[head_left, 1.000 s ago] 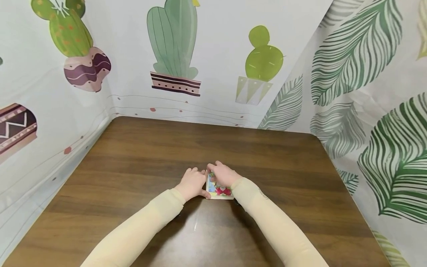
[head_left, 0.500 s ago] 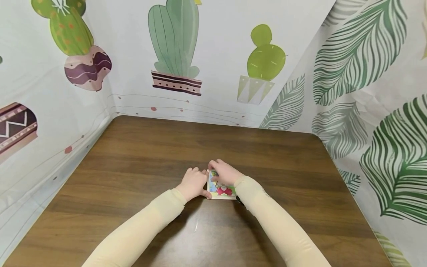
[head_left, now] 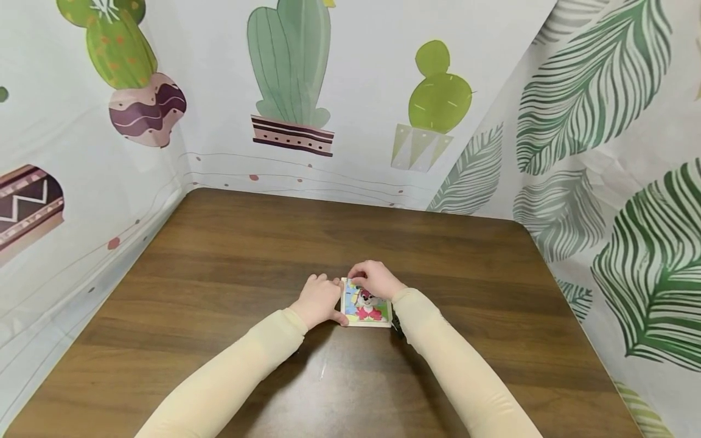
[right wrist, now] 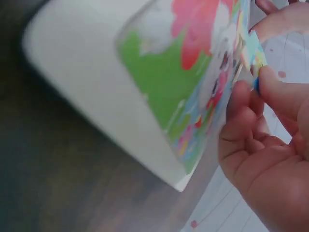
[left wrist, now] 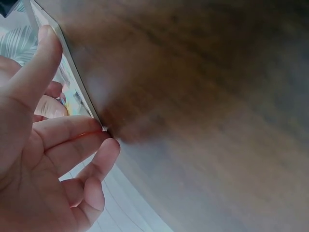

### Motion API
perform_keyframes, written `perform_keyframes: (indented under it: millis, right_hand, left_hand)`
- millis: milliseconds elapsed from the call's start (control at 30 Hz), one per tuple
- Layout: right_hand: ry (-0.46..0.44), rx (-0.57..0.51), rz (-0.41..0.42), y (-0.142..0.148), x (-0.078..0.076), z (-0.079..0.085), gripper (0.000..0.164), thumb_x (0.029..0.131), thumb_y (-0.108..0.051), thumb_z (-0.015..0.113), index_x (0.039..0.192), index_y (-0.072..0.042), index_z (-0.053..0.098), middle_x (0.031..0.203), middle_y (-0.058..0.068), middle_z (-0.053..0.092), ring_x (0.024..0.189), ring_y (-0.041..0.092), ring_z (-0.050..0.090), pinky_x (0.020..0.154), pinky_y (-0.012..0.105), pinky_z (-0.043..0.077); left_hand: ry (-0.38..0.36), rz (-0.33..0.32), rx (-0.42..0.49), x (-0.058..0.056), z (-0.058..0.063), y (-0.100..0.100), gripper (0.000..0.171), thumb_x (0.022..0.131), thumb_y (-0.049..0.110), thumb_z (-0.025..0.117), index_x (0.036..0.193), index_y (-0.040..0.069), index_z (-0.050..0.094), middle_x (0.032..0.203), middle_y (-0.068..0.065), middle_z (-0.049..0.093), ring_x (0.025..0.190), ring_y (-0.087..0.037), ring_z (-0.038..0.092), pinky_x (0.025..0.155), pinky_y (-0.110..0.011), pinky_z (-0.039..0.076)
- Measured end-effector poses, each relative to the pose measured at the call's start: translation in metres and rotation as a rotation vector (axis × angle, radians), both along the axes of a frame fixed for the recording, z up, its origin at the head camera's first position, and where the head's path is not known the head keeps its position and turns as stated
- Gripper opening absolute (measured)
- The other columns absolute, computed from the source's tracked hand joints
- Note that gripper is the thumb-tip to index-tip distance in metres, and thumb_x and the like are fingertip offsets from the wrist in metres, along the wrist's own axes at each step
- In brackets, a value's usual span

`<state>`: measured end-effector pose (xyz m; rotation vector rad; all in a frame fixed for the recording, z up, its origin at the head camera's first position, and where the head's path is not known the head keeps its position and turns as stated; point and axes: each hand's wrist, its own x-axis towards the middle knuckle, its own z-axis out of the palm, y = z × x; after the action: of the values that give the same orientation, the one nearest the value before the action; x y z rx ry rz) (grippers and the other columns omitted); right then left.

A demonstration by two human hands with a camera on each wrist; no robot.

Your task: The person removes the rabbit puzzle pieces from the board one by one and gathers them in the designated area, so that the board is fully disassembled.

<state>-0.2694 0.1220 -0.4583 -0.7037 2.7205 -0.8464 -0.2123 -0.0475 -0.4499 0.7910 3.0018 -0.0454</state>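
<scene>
On the table (head_left: 263, 237) lies the picture puzzle (head_left: 369, 314), the left hand (head_left: 319, 301) spread loosely against its left edge without clutching it — seemingly to stop it sliding — while the right hand (head_left: 378, 281) pinches a small piece (right wrist: 257, 55) near its far side.

Framed jigsaw puzzle (head_left: 369, 311): near edge accessible between the sleeves (head_left: 268, 344). Left edge obstructed by left hand (head_left: 319, 301), far edge by right hand (head_left: 378, 280). Wall hanging (head_left: 361, 91) bounds rear of counter (head_left: 246, 243).
</scene>
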Motion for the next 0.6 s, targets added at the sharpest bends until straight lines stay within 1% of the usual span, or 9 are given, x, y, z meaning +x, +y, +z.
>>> perform_keyframes:
  millis: [67, 133, 200, 300, 533, 600]
  right_hand:
    - [-0.052, -0.028, -0.030, 0.002, -0.001, 0.000, 0.009, 0.091, -0.013, 0.063, 0.094, -0.010, 0.070, 0.084, -0.001, 0.064, 0.073, 0.011, 0.052, 0.072, 0.028, 0.045]
    - [-0.082, -0.050, -0.052, 0.004, -0.003, 0.000, 0.008, 0.090, -0.013, 0.064, 0.093, -0.009, 0.070, 0.081, -0.001, 0.063, 0.070, 0.011, 0.051, 0.069, 0.026, 0.045]
    - [-0.087, -0.060, -0.061, 0.007, -0.004, 0.001, 0.008, 0.090, -0.014, 0.064, 0.092, -0.008, 0.070, 0.079, -0.001, 0.063, 0.070, 0.011, 0.051, 0.068, 0.025, 0.045]
    - [-0.080, -0.069, -0.066, 0.012, -0.005, 0.004, 0.009, 0.089, -0.014, 0.065, 0.092, -0.007, 0.071, 0.082, 0.000, 0.065, 0.072, 0.011, 0.052, 0.069, 0.025, 0.045]
    - [-0.100, -0.096, -0.112, 0.026, -0.003, 0.010, 0.010, 0.087, -0.015, 0.068, 0.091, -0.008, 0.075, 0.085, 0.001, 0.069, 0.071, 0.011, 0.055, 0.068, 0.026, 0.048]
    - [-0.107, -0.111, -0.118, 0.030, -0.002, 0.011, 0.011, 0.086, -0.015, 0.069, 0.091, -0.008, 0.074, 0.085, 0.002, 0.069, 0.072, 0.012, 0.057, 0.069, 0.026, 0.049]
  left_hand:
    - [-0.011, 0.004, -0.002, 0.000, 0.000, 0.000, 0.089, 0.058, 0.067, 0.073, 0.123, 0.007, 0.063, 0.123, -0.006, 0.063, 0.093, -0.025, 0.056, 0.079, -0.037, 0.040]
    - [-0.020, 0.004, 0.000, -0.001, 0.000, 0.000, 0.089, 0.058, 0.067, 0.073, 0.123, 0.006, 0.063, 0.123, -0.006, 0.063, 0.093, -0.025, 0.056, 0.080, -0.037, 0.040]
    - [-0.020, 0.002, 0.002, -0.002, 0.000, 0.002, 0.088, 0.058, 0.066, 0.074, 0.122, 0.006, 0.063, 0.122, -0.006, 0.064, 0.092, -0.025, 0.056, 0.079, -0.037, 0.040]
    - [-0.018, -0.002, -0.001, -0.003, 0.000, 0.002, 0.087, 0.058, 0.066, 0.075, 0.120, 0.007, 0.064, 0.118, -0.005, 0.065, 0.089, -0.024, 0.056, 0.077, -0.036, 0.039]
    - [-0.048, 0.007, -0.022, -0.005, -0.004, 0.002, 0.091, 0.060, 0.066, 0.074, 0.127, 0.006, 0.060, 0.124, -0.007, 0.062, 0.095, -0.025, 0.057, 0.080, -0.038, 0.040]
    - [-0.047, 0.009, -0.018, -0.005, -0.005, 0.001, 0.091, 0.060, 0.067, 0.074, 0.126, 0.006, 0.060, 0.122, -0.006, 0.063, 0.094, -0.026, 0.057, 0.080, -0.038, 0.040]
